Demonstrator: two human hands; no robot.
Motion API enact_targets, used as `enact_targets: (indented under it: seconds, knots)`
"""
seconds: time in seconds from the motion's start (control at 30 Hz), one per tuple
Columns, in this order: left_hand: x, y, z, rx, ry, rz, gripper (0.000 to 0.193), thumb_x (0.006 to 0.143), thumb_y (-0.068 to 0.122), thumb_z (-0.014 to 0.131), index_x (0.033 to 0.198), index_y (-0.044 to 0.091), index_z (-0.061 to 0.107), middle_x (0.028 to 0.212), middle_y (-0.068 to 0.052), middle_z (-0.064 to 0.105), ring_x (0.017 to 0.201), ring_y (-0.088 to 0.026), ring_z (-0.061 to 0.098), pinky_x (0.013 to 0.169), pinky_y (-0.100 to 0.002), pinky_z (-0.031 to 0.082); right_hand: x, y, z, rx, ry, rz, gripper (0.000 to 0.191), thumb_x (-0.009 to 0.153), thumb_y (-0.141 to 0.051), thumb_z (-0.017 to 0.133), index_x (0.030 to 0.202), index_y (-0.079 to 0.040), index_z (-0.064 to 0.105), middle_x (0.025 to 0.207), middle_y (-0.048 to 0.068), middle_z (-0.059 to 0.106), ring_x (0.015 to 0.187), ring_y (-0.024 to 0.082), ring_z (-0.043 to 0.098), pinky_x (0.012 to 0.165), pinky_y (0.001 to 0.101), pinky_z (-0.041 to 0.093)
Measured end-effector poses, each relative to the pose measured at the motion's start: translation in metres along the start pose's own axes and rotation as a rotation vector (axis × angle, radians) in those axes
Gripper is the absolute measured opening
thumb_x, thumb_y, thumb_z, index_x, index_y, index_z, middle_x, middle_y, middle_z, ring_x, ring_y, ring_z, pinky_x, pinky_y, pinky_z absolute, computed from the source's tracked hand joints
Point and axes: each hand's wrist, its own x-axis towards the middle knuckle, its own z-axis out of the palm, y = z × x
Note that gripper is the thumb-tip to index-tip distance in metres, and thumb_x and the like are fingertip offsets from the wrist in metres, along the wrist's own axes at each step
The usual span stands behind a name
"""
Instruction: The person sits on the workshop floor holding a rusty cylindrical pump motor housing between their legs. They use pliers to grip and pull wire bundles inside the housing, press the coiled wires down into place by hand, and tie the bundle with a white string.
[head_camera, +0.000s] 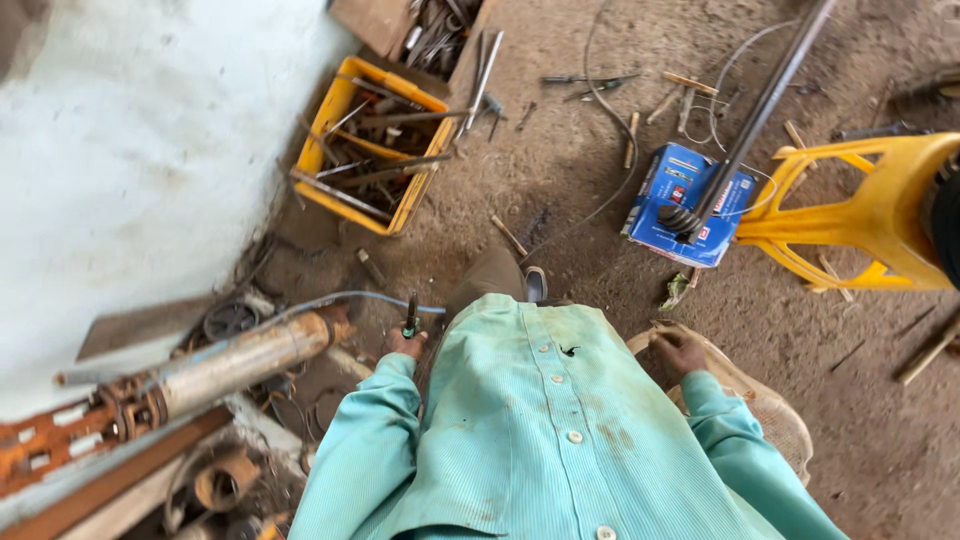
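Dirt floor (600, 180) beside whitewashed wall (130, 150); left hand (405, 343) grips screwdriver (410, 316), right hand (678, 352) closed on woven seat (775, 415); yellow crate (365, 145) nearby.

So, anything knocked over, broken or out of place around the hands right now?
Yes: the yellow plastic stool lies tipped on its side on the dirt floor, legs sideways. The left hand holds a screwdriver; the right hand rests on a sack.
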Motion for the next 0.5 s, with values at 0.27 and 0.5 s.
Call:
enact_targets:
  seconds: [0.27,0.5]
  knots:
    - [0.05,0.091,0.002,0.08,-0.123,0.005,0.061,0.075,0.04,0.084,0.129,0.016,0.068,0.118,-0.017,0.073,0.109,-0.036,0.07,0.097,-0.045,0.054,0.011,0.007,0.005,-0.061,-0.009,0.152,0.053,0.088,-0.044,0.073,0.122,-0.004,0.076,0.115,0.016,0.08,0.106,0.026,0.075,0.095,0.0389,0.057]
    - [0.125,0.197,-0.016,0.065,-0.204,0.154,0.047,0.076,0.035,0.083,0.116,0.012,0.074,0.108,-0.018,0.076,0.101,-0.033,0.072,0.09,-0.045,0.056,0.099,-0.103,-0.035,0.229,0.108,0.401,0.053,0.087,-0.042,0.072,0.128,-0.008,0.07,0.117,0.013,0.077,0.103,0.028,0.074,0.084,0.0496,0.058]
